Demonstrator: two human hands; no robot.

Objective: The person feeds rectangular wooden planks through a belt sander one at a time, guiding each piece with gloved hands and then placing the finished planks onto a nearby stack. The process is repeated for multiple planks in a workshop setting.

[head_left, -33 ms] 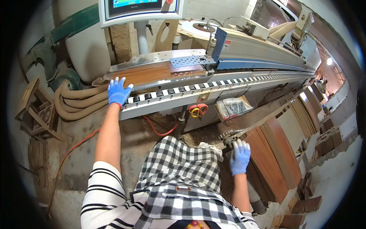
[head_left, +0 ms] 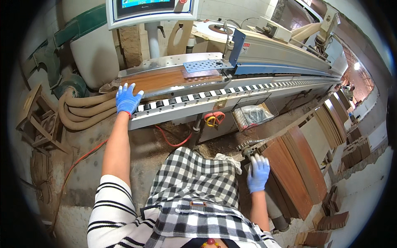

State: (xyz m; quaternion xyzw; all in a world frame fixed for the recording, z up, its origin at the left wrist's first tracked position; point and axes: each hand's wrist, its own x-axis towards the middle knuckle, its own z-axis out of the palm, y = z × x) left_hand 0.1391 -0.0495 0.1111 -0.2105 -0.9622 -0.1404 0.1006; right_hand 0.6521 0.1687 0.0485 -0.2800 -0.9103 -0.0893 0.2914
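At the near left end of a long machine, my left hand (head_left: 128, 100), in a blue glove with pale fingertips, lies with its fingers spread. Its fingertips rest at the near left edge of a brown wood-grain board (head_left: 159, 79). The board lies flat on the metal machine bed, its right end partly under a blue perforated plate (head_left: 206, 65). Beside the hand runs a row of black rollers (head_left: 184, 99). My right hand (head_left: 259, 173), gloved the same way, hangs by my right side with fingers stretched out, holding nothing. It is nearest to a stack of brown panels (head_left: 285, 173).
A control screen (head_left: 144, 5) stands at the back left. Thick ribbed hoses (head_left: 78, 111) and a wooden stool (head_left: 39, 118) are on the left. Scissors with red and yellow handles (head_left: 214, 119) hang on the machine, beside a wire basket (head_left: 254, 115). A red hose (head_left: 84, 155) crosses the floor.
My right hand has shifted slightly left and down, with fingers still stretched. My left hand and the board have hardly moved.
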